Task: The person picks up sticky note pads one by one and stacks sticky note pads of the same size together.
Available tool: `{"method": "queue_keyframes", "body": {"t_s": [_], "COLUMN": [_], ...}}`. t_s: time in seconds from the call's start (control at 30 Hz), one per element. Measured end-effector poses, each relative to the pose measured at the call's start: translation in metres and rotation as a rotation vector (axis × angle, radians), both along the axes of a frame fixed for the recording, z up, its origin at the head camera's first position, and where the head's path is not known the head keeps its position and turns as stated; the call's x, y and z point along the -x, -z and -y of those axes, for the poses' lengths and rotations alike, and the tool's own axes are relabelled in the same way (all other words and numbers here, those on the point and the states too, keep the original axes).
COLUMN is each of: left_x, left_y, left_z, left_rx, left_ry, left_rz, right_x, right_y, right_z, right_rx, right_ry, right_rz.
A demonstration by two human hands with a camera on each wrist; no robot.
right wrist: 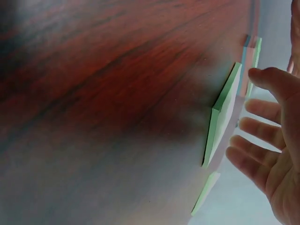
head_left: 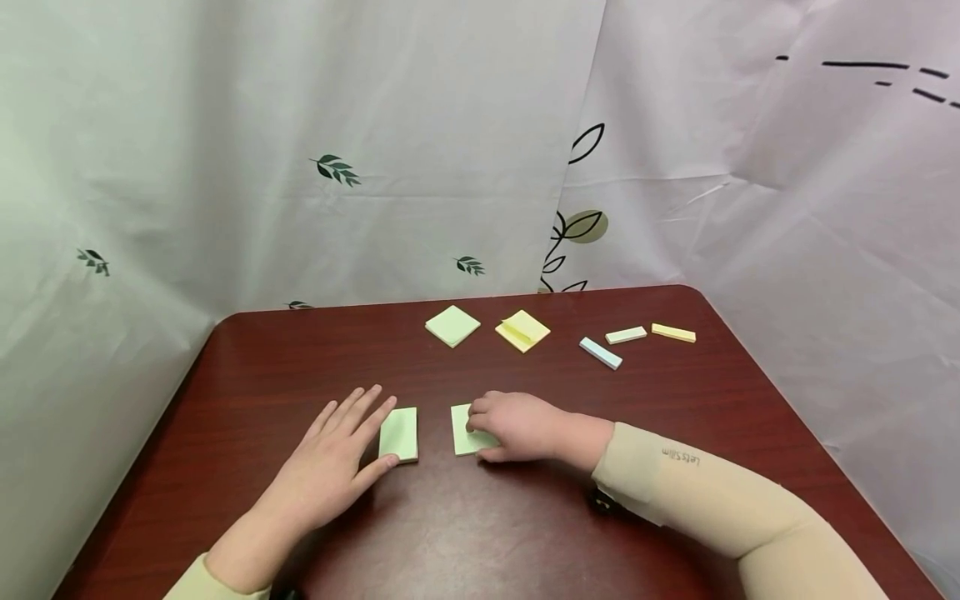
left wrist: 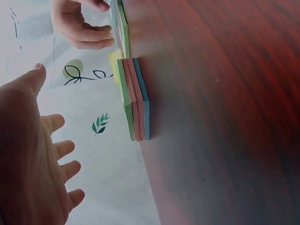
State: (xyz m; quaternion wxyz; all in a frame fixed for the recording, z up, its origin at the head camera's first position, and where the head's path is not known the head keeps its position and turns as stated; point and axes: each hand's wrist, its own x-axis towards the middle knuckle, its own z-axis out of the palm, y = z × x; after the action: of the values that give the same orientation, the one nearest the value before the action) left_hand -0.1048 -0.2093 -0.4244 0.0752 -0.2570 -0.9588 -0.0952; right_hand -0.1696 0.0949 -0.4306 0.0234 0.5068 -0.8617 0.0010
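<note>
Our left hand (head_left: 337,457), fingers spread, hovers just beside the layered note stack (head_left: 400,435); our right hand (head_left: 519,427), fingers loosely bent, pinching nothing, hangs over the single green pad (head_left: 462,432). We judge we're about to take hold, which calls for lowering and closing fingers. Beyond lie colored strips (head_left: 601,353).

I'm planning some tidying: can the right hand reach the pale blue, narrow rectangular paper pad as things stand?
Likely yes: the right hand looks empty, and only bare, dark red wood-grain tabletop shows between it and the pale blue pad.
</note>
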Motion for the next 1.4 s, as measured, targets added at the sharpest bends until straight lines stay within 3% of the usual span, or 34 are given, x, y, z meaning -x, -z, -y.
{"method": "queue_keyframes", "body": {"t_s": [0.2,0.57,1.4], "left_x": [0.001,0.001,0.001], "left_y": [0.001,0.001,0.006], "left_z": [-0.001,-0.002,-0.001], "left_rx": [-0.001,0.002,0.001], "left_ry": [0.003,0.005,0.001], "left_rz": [0.008,0.008,0.002], "right_x": [-0.002,0.003,0.010], "right_y": [0.004,0.013,0.005], "right_z": [-0.001,0.001,-0.004], "right_rx": [-0.038,0.011,0.005], "right_ry": [-0.043,-0.091,-0.073], "right_rz": [-0.053,-0.130,0.036]}}
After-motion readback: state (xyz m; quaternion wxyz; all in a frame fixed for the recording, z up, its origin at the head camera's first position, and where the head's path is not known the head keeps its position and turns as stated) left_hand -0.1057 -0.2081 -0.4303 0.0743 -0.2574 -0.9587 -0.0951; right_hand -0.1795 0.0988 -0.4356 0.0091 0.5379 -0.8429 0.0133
